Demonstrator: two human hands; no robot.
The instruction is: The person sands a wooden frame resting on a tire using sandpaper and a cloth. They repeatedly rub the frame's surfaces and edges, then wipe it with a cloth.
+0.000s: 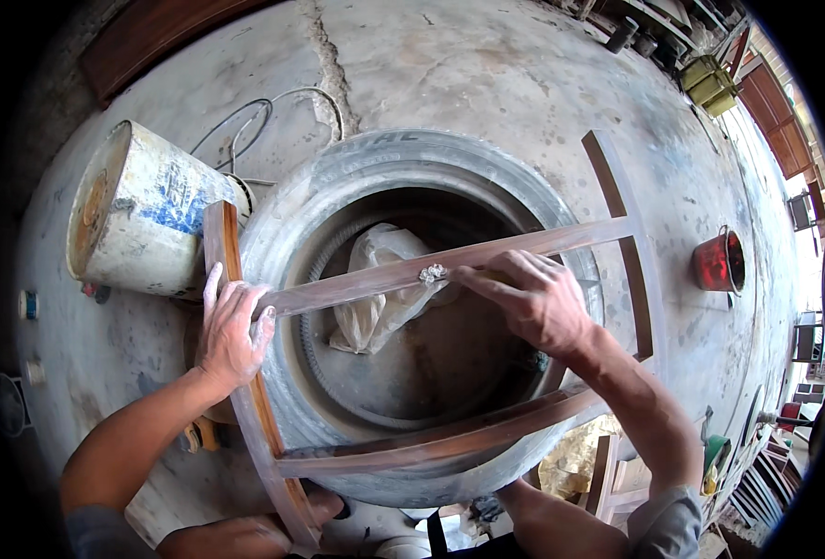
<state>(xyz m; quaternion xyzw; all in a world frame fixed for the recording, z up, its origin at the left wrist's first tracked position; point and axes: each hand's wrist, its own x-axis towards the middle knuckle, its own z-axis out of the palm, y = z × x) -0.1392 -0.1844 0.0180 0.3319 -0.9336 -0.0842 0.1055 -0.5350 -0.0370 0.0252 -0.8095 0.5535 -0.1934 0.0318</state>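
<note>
A dusty wooden frame (412, 456), with two long side pieces joined by crosspieces, lies across a big grey tyre (282, 214). My left hand (233, 326), powdered white, grips the left side piece where the upper crosspiece (366, 285) joins it. Over the middle of that crosspiece is my right hand (533, 296), fingers closed around something small that they mostly hide. A crumpled whitish lump (433, 273) sits on the crosspiece at its fingertips; whether the hand touches it is unclear. Inside the tyre, beneath the crosspiece, rests a translucent plastic bag (375, 312).
A paint-smeared white bucket (147, 210) lies on its side left of the tyre, near a loose cable (245, 130). To the right stands a small red bucket (718, 262). A long crack (328, 65) runs through the concrete floor. Wooden pieces (608, 480) lie at lower right.
</note>
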